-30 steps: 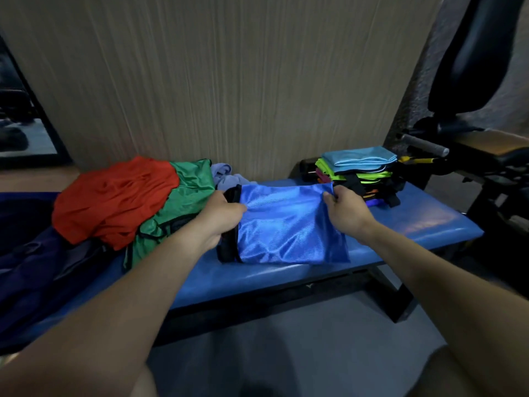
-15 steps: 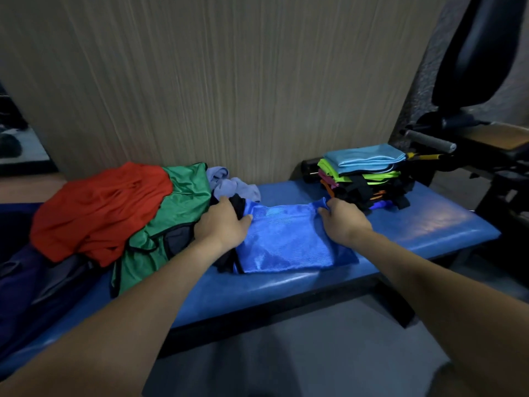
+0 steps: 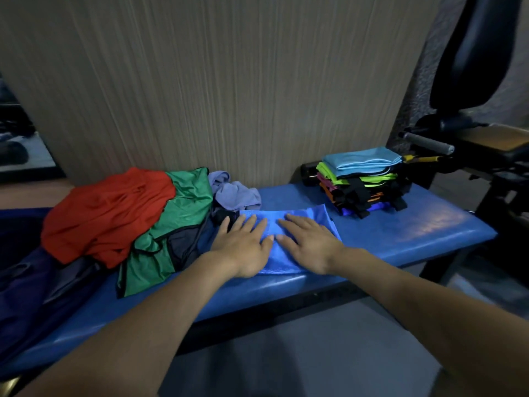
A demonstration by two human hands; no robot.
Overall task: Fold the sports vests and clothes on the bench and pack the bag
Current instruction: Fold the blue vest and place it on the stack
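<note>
Two hands lie flat, fingers straight and slightly spread, side by side on a folded blue vest [image 3: 300,224]: left hand [image 3: 243,245] on its left half, right hand [image 3: 309,245] on its right. Vest sits mid-bench [image 3: 415,233], near the front edge. Left of it: unfolded heap with green vest [image 3: 177,224], red garment [image 3: 108,213], lilac cloth [image 3: 234,193]. Right, well apart: folded stack [image 3: 360,181], light blue piece on top. No bag identifiable.

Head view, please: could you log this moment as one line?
blue vest folded on bench | left hand, right hand press it flat
</note>
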